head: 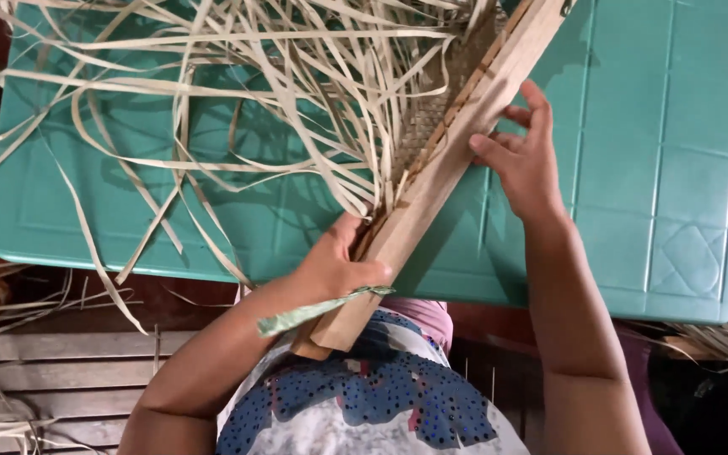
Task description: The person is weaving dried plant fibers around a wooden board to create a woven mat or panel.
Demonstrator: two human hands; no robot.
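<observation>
Head-camera view: a long wooden slat [457, 143], laid slantwise over a teal tabletop [684, 168], is clamped near its lower end by the left hand [339, 265] and steadied by the right hand's [524, 164] spread fingertips. Pale loose strips [212, 76] are fanned from the woven piece [436, 114] beside it.

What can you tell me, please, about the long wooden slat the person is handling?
The wooden slat is a long, flat, pale strip lying diagonally over the teal table, its lower end over the person's lap. Woven matting and loose pale strips adjoin its left edge. The left hand grips it low; the right hand touches its right edge.
</observation>
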